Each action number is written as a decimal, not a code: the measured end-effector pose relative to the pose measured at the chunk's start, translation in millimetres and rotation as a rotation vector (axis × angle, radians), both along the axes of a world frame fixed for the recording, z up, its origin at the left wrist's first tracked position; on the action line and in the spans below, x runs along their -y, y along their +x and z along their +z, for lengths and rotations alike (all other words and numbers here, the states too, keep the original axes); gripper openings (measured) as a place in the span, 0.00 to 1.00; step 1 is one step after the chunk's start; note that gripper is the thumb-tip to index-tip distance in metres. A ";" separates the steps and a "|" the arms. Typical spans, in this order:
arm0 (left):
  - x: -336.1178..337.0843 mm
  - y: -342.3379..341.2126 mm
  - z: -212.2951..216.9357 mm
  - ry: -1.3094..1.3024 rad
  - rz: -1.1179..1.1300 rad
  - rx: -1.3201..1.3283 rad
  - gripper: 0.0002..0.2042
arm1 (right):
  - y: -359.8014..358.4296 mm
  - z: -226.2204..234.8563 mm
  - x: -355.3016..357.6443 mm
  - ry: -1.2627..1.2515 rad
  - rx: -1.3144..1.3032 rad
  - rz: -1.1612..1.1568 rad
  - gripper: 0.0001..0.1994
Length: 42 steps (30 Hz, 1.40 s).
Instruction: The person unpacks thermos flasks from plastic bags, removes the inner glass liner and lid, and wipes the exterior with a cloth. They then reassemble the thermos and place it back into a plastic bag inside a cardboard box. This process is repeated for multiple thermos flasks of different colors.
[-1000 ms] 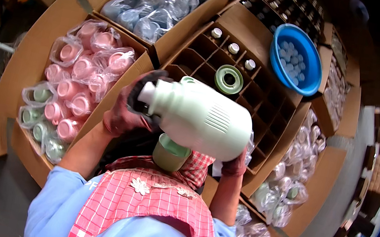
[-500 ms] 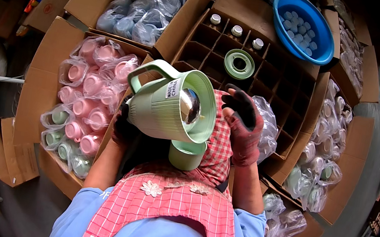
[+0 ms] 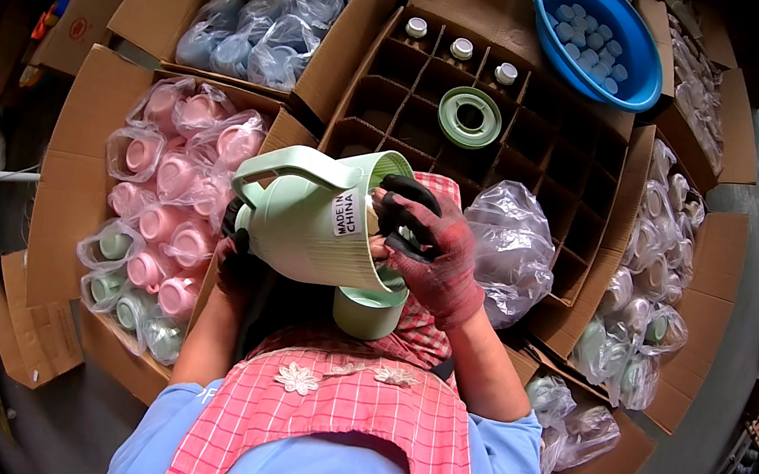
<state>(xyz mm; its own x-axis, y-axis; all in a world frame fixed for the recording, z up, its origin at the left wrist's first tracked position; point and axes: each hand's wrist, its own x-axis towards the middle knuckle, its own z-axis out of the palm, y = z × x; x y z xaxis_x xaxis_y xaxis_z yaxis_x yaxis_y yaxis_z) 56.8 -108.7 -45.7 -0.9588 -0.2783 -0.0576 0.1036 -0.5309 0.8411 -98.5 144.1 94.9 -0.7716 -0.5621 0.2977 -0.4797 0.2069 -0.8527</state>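
A pale green jug body (image 3: 316,221) with a handle lies on its side in front of me, its open end turned right. My left hand (image 3: 238,263), in a dark glove, holds it from below at its left end. My right hand (image 3: 424,245), in a red and black glove, is at the jug's open end with fingers over the rim. A green cup-shaped part (image 3: 368,311) sits just below the jug on my lap. A green ring part (image 3: 470,117) lies on the divided carton (image 3: 554,166).
A box of bagged pink and green jugs (image 3: 166,210) is at my left. Another box of bagged clear parts (image 3: 266,14) stands behind it. A blue basin of caps (image 3: 593,31) sits at back right. More bagged pieces (image 3: 640,283) fill boxes on the right.
The jug has turned from showing a white inner flask to lying with its open end right. My right hand has moved onto the open rim.
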 end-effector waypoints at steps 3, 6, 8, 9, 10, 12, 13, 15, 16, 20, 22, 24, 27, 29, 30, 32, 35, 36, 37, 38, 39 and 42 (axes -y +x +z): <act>14.0 -1.2 -16.3 0.118 -0.053 -0.012 0.34 | 1.8 -8.2 -1.7 -0.010 0.114 0.002 0.24; 28.5 0.6 -35.7 0.232 -0.118 -0.036 0.35 | -1.8 -10.1 -3.5 -0.045 0.150 0.070 0.27; 20.5 -7.5 -15.1 0.148 -0.107 -0.045 0.35 | -7.0 -5.1 -6.8 -0.071 -0.007 0.139 0.30; 11.5 -13.1 3.2 0.068 -0.079 -0.053 0.35 | -9.7 -1.9 -6.5 -0.013 -0.095 0.150 0.32; 3.7 -13.7 16.6 -0.009 -0.039 -0.063 0.34 | -11.2 4.5 -4.7 0.047 -0.182 0.173 0.33; 10.5 -6.0 -13.8 0.066 0.035 0.017 0.34 | -14.3 14.5 -3.6 0.102 -0.278 0.229 0.36; 9.0 -8.4 -10.8 0.078 0.048 0.033 0.34 | -14.9 11.6 -5.9 0.080 -0.227 0.225 0.36; -2.7 -19.9 26.0 0.078 0.052 0.039 0.34 | -15.8 -0.3 -13.0 0.037 -0.131 0.202 0.36; -10.6 -21.4 47.3 0.065 0.053 0.029 0.35 | -12.0 -3.0 -12.5 -0.006 -0.113 0.147 0.33; -13.9 -11.9 53.9 -0.058 0.093 0.060 0.34 | -1.8 -35.5 -13.0 -0.085 0.183 0.017 0.28; -12.9 -10.4 55.9 -0.122 0.114 0.077 0.33 | -4.7 -30.0 -13.4 -0.037 0.231 0.029 0.26; -15.3 -11.5 59.9 -0.152 0.158 0.086 0.33 | -7.9 -30.6 -10.3 -0.048 0.269 0.034 0.24; -20.0 -15.4 73.1 -0.138 0.219 0.083 0.34 | -11.8 -33.1 -6.9 -0.082 0.466 0.070 0.20; -15.8 -14.5 76.0 -0.129 0.191 0.078 0.33 | -17.9 -25.4 -3.0 -0.102 0.530 0.113 0.18; -16.3 -13.6 71.5 -0.075 0.176 0.072 0.28 | -34.0 -25.7 -5.7 0.023 0.449 0.110 0.16; -18.1 -7.4 61.2 -0.073 0.189 0.108 0.27 | -75.0 -24.2 -7.7 -0.194 1.000 0.170 0.12; -20.0 -10.0 55.2 -0.105 0.226 0.148 0.26 | -132.0 -78.8 -7.0 0.116 0.199 -0.297 0.16; -19.1 -12.6 54.2 -0.132 0.229 0.161 0.25 | -157.2 -126.4 -15.1 0.356 -0.101 -0.394 0.22; -18.6 -11.8 54.2 -0.172 0.251 0.179 0.25 | -169.5 -142.8 -11.2 0.668 -0.101 -0.427 0.28; -17.3 -12.7 54.1 -0.220 0.265 0.196 0.24 | -179.3 -172.4 -11.1 0.918 -0.122 -0.423 0.32; -15.9 -10.4 52.4 -0.281 0.293 0.219 0.24 | -185.3 -189.0 -8.5 1.096 -0.046 -0.354 0.36; -17.9 -10.6 54.5 -0.300 0.368 0.240 0.22 | -188.6 -234.7 -11.0 1.264 -0.152 -0.375 0.38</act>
<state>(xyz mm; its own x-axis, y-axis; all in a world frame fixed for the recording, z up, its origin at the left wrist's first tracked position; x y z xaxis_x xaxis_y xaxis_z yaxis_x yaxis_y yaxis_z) 46.2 -90.8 8.7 -0.7644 -0.6316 -0.1293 0.0237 -0.2279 0.9734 -287.2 155.0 -139.8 -0.9455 -0.2758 -0.1730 -0.2926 0.9529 0.0799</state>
